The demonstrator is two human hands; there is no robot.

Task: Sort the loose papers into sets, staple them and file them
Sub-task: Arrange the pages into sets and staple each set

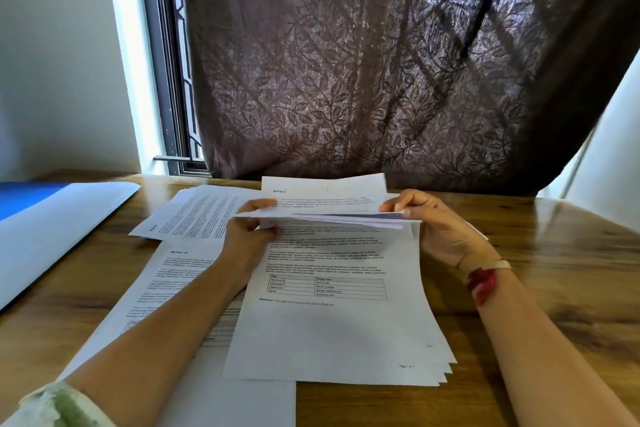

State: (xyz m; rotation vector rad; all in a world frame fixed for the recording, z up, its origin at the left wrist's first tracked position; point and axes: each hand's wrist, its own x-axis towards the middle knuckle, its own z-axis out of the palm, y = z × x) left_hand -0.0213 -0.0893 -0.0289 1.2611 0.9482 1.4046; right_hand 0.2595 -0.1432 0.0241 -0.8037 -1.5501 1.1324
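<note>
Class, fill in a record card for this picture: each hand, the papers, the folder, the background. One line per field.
Left hand: holds the left edge of the lifted sheets
Right hand: holds their right edge, thumb on top
Stack: printed pages on the table under the lifted sheets, corners fanned
Loose pages: left of the stack, partly overlapping
Folder: blue and white, far left on the table
Stapler: none in view
Background: dark leaf-patterned curtain, window to its left

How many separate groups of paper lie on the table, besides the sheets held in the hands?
3. A fanned stack in the middle; the Section 12 page to its left; sideways pages beyond that page. Others may lie hidden underneath.
</note>
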